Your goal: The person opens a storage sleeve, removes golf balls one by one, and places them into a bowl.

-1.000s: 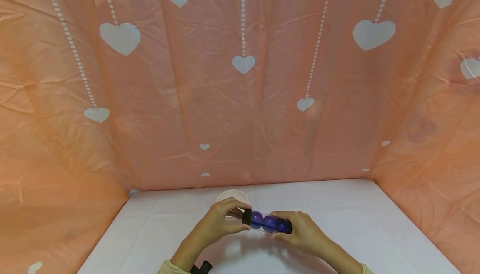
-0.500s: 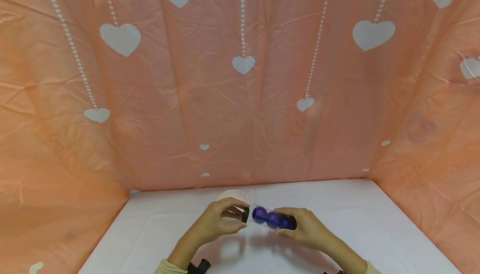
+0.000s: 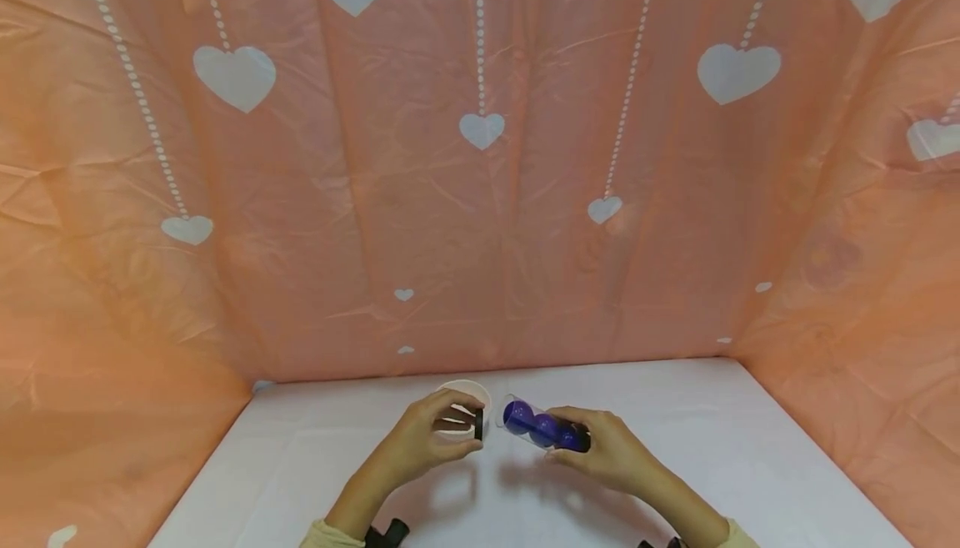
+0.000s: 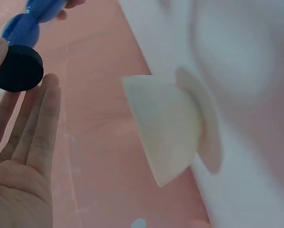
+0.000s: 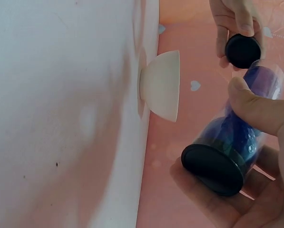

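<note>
My right hand grips a clear plastic tube around its black-capped end. Inside the tube lie several blue-purple balls, and its uncapped mouth tilts up toward the left. Thumb and fingers of my left hand pinch a round black cap, held apart from the tube's mouth. Behind the left hand a cream bowl stands upright on the table; the hand hides part of it in the head view. In the left wrist view the bowl shows from the side.
A white-covered table lies under both hands. Orange-pink sheeting with white hearts rises at the back and both sides. Dark wrist-worn gear shows below the left wrist.
The black cap has come off the tube's left end in my left hand. That hand has moved slightly left, and the tube's open end has tilted upward.
</note>
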A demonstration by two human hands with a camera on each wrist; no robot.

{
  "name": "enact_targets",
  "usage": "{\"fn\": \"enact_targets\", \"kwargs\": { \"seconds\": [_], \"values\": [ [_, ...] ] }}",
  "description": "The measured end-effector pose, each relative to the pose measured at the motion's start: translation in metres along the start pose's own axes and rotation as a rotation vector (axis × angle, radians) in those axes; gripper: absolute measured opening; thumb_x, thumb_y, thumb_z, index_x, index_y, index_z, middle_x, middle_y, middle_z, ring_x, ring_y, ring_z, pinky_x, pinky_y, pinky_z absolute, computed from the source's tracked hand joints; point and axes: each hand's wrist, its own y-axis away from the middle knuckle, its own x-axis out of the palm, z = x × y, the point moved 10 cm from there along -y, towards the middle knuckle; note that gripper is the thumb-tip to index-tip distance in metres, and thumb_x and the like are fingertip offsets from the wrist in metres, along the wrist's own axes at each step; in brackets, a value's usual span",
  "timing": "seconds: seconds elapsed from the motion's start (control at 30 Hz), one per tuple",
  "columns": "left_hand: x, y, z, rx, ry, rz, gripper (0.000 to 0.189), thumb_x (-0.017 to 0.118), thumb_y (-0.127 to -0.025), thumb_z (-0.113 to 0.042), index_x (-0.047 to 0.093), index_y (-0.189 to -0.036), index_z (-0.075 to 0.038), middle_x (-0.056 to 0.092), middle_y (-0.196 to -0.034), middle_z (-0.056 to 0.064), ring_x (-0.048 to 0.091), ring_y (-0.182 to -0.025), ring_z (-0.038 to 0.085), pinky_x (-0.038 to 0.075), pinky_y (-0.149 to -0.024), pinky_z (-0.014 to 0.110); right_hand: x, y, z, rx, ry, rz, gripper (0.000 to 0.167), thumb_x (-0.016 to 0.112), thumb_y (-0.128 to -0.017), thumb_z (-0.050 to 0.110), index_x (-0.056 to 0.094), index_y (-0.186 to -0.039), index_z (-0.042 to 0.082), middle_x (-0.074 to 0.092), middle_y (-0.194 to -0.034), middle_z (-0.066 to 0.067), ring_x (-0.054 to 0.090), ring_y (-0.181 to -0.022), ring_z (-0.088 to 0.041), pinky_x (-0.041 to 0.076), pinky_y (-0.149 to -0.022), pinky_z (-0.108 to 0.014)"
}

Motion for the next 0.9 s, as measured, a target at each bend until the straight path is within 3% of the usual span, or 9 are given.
{"fn": "enact_targets", "kwargs": {
  "seconds": [0.23,0.37,0.6,0.77,0.9],
  "values": [
    [0.001,0.012,0.006,0.0,-0.144,0.04,0.041,0.089,-0.092,-0.02,0.071,-0.126,-0.005,0.075,-0.114,-0.001,0.076,-0.103,0.02,0.063,-0.095,0.034,0.001,0.001,0.001,-0.017,-0.028,0.006,0.05,0.09,-0.089,0.036,0.075,-0.132,0.013,0.079,-0.119,-0.006,0.068,-0.095,-0.006,0.06,-0.082,-0.029],
    [0.001,0.019,0.01,-0.01,-0.176,0.076,0.039,0.089,-0.092,-0.024,0.072,-0.123,-0.008,0.076,-0.112,-0.005,0.076,-0.1,0.023,0.063,-0.093,0.033,-0.001,0.0,0.001,-0.014,-0.034,0.006,0.051,0.09,-0.089,0.036,0.075,-0.132,0.013,0.078,-0.119,-0.006,0.068,-0.095,-0.006,0.06,-0.082,-0.029],
    [0.006,0.031,0.02,-0.035,-0.186,0.167,0.034,0.09,-0.091,-0.022,0.072,-0.119,-0.014,0.076,-0.111,-0.004,0.075,-0.099,0.019,0.062,-0.094,0.031,0.0,0.0,0.001,-0.003,-0.038,0.021,0.051,0.089,-0.09,0.037,0.074,-0.132,0.013,0.078,-0.121,-0.006,0.069,-0.097,-0.007,0.06,-0.084,-0.029],
    [0.014,0.036,0.03,-0.121,-0.161,0.254,0.035,0.091,-0.089,-0.021,0.073,-0.117,-0.014,0.075,-0.112,-0.007,0.074,-0.1,0.013,0.062,-0.093,0.03,0.001,0.0,-0.001,-0.001,-0.034,0.018,0.051,0.089,-0.09,0.038,0.074,-0.133,0.014,0.078,-0.121,-0.006,0.069,-0.097,-0.007,0.06,-0.084,-0.029],
    [0.017,0.039,0.037,-0.162,-0.143,0.278,0.035,0.092,-0.088,-0.02,0.073,-0.116,-0.013,0.075,-0.11,-0.007,0.073,-0.099,0.011,0.062,-0.093,0.031,0.001,0.0,0.0,0.0,-0.034,0.02,0.05,0.089,-0.09,0.035,0.074,-0.133,0.014,0.078,-0.121,-0.006,0.069,-0.097,-0.007,0.06,-0.084,-0.03]
  ]
}}
